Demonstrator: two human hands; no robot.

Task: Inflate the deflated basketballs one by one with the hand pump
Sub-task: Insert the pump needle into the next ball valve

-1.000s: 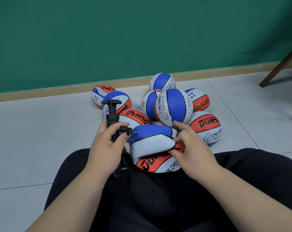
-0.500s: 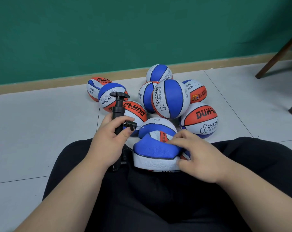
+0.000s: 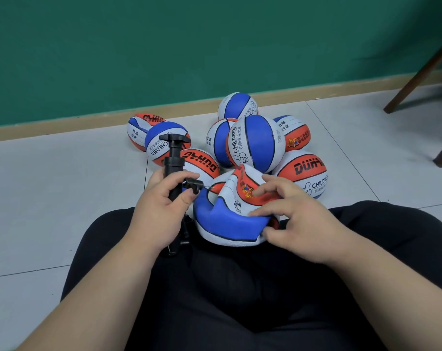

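While our left hand curls tight round the pump, our right hand pinches the flat ball, fingers spread. We count eight more balls.

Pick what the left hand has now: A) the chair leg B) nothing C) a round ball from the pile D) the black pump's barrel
D: the left hand grips the black hand pump by its barrel, needle pointing at the collapsed basketball that the right hand holds on the lap.
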